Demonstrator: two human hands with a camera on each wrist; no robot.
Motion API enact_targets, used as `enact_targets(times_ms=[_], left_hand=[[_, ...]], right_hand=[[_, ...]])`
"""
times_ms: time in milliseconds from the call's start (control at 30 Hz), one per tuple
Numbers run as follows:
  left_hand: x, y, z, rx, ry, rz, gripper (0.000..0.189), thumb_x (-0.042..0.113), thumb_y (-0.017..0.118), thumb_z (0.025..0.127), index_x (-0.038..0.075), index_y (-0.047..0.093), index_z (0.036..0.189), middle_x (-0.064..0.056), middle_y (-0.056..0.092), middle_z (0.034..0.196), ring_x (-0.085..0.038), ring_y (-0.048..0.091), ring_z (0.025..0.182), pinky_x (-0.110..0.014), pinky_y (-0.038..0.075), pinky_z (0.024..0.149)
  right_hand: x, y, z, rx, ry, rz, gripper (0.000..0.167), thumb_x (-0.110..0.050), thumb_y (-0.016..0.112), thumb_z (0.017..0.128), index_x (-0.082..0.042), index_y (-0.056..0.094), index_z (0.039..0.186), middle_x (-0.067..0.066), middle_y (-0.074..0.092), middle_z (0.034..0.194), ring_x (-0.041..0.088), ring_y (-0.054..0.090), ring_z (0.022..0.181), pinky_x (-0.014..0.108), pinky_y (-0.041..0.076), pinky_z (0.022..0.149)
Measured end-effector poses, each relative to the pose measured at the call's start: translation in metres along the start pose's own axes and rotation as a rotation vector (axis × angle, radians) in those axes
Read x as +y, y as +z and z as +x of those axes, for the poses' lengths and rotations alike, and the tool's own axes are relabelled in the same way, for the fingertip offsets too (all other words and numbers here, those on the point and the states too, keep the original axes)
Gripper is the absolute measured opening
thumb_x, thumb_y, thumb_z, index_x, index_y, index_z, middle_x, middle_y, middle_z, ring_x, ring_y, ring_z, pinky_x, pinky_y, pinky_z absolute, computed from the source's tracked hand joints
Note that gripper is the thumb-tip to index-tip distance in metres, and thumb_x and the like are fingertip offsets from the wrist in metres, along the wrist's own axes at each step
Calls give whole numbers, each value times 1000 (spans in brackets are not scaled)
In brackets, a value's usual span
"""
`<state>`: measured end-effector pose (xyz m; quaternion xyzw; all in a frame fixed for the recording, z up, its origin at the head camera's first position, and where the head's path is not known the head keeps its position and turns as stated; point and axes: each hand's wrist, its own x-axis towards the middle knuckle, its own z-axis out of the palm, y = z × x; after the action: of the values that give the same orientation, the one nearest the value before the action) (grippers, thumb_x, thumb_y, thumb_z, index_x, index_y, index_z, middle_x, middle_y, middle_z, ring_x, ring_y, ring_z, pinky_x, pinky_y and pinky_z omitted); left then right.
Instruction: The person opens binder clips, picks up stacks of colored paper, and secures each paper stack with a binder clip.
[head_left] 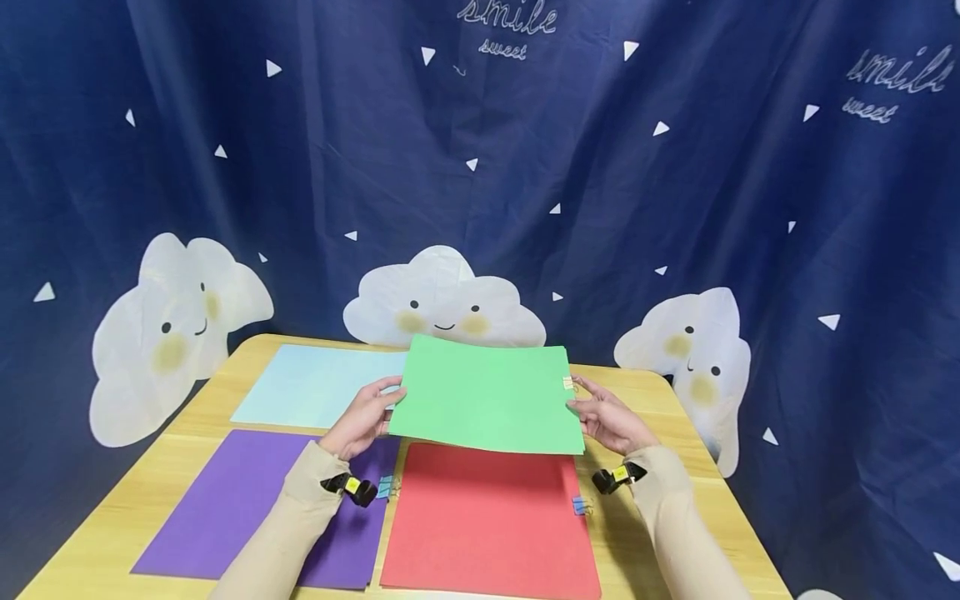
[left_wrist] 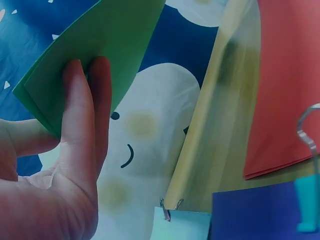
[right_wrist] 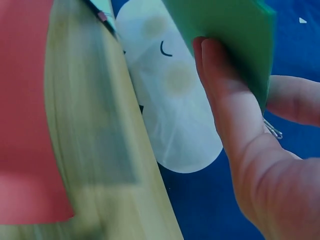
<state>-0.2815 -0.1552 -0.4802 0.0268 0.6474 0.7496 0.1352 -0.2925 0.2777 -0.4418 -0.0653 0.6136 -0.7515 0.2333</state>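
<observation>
Both hands hold a stack of green paper [head_left: 487, 396] level above the table. My left hand [head_left: 365, 417] pinches its left edge, thumb on top and fingers spread beneath; in the left wrist view the sheets [left_wrist: 105, 45] bend slightly at the corner. My right hand [head_left: 611, 417] pinches the right edge beside a pale yellow binder clip [head_left: 567, 383]. In the right wrist view, fingers [right_wrist: 220, 65] support the green stack [right_wrist: 230, 30] from below. A red paper stack [head_left: 487, 525] with a blue binder clip [head_left: 579, 506] lies beneath and nearer.
A purple paper stack [head_left: 225, 500] with a light blue binder clip [head_left: 385, 487] lies at the near left of the wooden table [head_left: 697, 467]. Behind it is a pale blue stack [head_left: 315, 383]. A dark blue cloud-print curtain [head_left: 465, 208] hangs behind the table.
</observation>
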Motion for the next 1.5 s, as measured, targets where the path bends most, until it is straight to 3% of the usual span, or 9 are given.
enact_targets(times_ms=[100, 333, 600, 733, 833, 967, 1333, 1400, 1500], left_hand=[[2, 0, 6, 8, 0, 16, 58, 22, 52, 110, 2, 30, 159, 6, 56, 98, -3, 45, 59, -15, 39, 50], [6, -1, 18, -5, -27, -12, 53, 18, 48, 111, 0, 30, 158, 7, 69, 89, -6, 67, 64, -21, 59, 61], [6, -1, 35, 6, -54, 37, 50, 15, 46, 111, -2, 34, 156, 5, 70, 86, -8, 69, 65, -21, 59, 61], [3, 0, 42, 16, -68, 70, 50, 12, 45, 109, 0, 35, 157, 4, 65, 84, -7, 61, 60, -19, 51, 56], [2, 0, 45, 15, -75, 106, 55, 10, 44, 108, 0, 30, 160, 4, 54, 82, -5, 43, 53, -18, 40, 51], [1, -1, 49, 4, -76, 145, 60, 8, 44, 107, -3, 22, 162, 5, 40, 74, -6, 25, 52, -19, 31, 48], [-3, 2, 55, 1, -84, 189, 64, 0, 41, 102, -12, 18, 159, 11, 30, 54, -4, 25, 47, -18, 35, 46], [-3, 4, 55, -5, -89, 200, 65, -1, 41, 100, -14, 16, 158, 10, 35, 52, -4, 26, 46, -18, 38, 45], [-3, 6, 54, 9, -91, 234, 65, -2, 41, 98, -16, 18, 157, -11, 65, 77, -4, 28, 47, -18, 42, 46]], right_hand=[[-3, 0, 4, 13, 6, -7, 77, 4, 41, 107, -11, -4, 167, -14, 46, 67, -1, 32, 53, 16, 47, 59], [-8, 2, 15, 43, 6, -52, 73, 5, 41, 106, -9, 2, 166, -13, 40, 66, -1, 32, 53, 16, 40, 56], [-5, -3, 28, 87, 29, -38, 74, 7, 41, 106, -10, 3, 167, -7, 59, 90, 2, 47, 65, 21, 55, 71], [0, -6, 35, 112, 29, -39, 73, 7, 42, 105, -9, 6, 166, -6, 62, 99, 2, 52, 70, 22, 57, 74], [4, -9, 40, 128, 28, -32, 72, 8, 42, 105, -8, 8, 166, -6, 63, 105, 2, 55, 73, 23, 58, 76], [8, -11, 45, 151, 23, -48, 72, 8, 42, 104, -8, 9, 166, -6, 58, 106, 1, 44, 66, 18, 51, 72], [16, -13, 60, 195, 24, -41, 72, 9, 45, 103, -9, 15, 166, -3, 55, 116, 3, 34, 61, 17, 42, 64], [19, -15, 62, 209, 31, -51, 72, 9, 44, 103, -9, 15, 166, 0, 53, 123, 2, 33, 61, 16, 38, 62], [23, -15, 64, 204, 29, -57, 72, 10, 43, 103, -7, 13, 166, 8, 49, 134, 2, 31, 60, 15, 36, 60]])
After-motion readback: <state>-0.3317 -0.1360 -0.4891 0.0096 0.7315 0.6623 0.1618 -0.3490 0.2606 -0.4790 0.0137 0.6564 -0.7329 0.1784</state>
